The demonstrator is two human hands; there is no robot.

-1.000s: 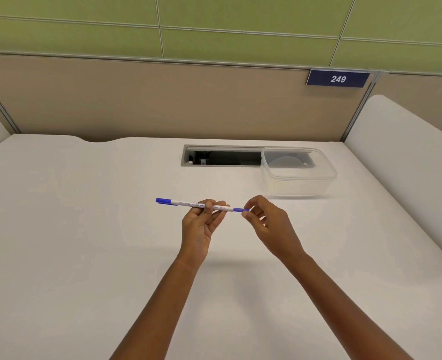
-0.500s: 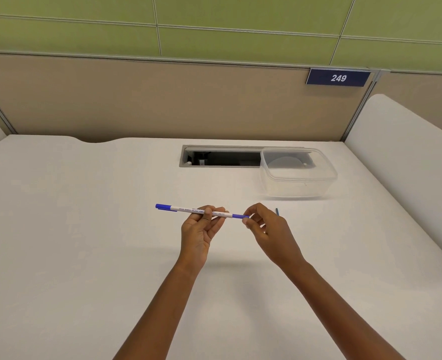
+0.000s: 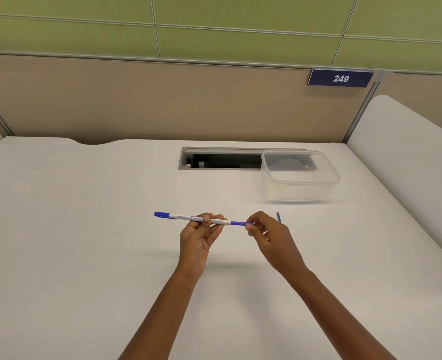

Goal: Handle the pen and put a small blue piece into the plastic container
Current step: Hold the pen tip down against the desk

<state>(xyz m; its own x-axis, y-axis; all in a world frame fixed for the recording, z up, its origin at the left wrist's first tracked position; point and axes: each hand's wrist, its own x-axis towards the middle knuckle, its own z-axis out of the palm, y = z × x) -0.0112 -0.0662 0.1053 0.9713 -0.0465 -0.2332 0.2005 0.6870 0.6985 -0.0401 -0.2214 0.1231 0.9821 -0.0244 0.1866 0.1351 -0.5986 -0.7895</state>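
Over mid-desk (image 3: 85, 229): pen (image 3: 186, 217), white barrel with blue ends, held level; left hand (image 3: 196, 240) pinches the barrel, right hand (image 3: 269, 237) pinches its blue right end, and a thin blue sliver (image 3: 278, 217) shows behind that hand. Clear container (image 3: 300, 190), far right, shows no blue piece, so placing remains. Barrel print seems to read "OFFICES, SCHOOLS, COLLEGES"; wall plate (image 3: 340, 78) reads "249".

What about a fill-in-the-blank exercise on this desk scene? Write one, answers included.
The left hand grips the pen by its ____ middle section.
The right hand pinches the pen's right-hand end, coloured ____.
The sign on the partition reads ____.
Answers: white; blue; 249.
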